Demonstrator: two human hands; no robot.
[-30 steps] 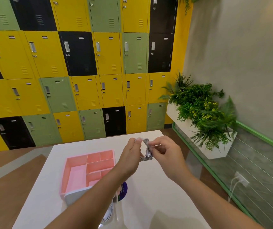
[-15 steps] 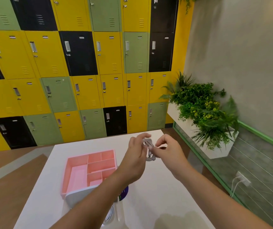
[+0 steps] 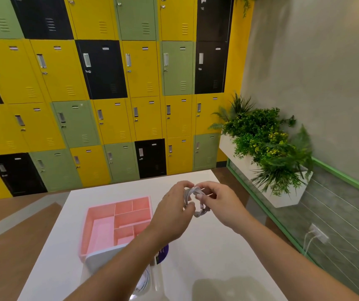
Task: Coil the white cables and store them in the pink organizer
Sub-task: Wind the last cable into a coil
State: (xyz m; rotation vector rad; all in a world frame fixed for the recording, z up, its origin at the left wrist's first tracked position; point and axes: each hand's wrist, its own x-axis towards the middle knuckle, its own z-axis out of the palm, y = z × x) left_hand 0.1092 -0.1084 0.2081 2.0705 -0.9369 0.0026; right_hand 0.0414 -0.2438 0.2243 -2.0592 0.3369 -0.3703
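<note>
I have my left grip (image 3: 172,210) and right grip (image 3: 216,203) pinched on the white cable (image 3: 192,199), bundled above the surface (image 3: 206,257) toward its far edge, right of the pink organizer (image 3: 86,231); it looks light, limp and springy, so I'd clamp across all loops.

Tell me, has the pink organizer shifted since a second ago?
No. The organizer sits just as near the table's left edge and far corner.

Yellow, green and black lockers (image 3: 109,94) filling nine to twelve o'clock, leafy planter (image 3: 265,144) sitting at two o'clock, wall socket (image 3: 317,232) showing at four o'clock, white table (image 3: 206,257) lying at six o'clock.
</note>
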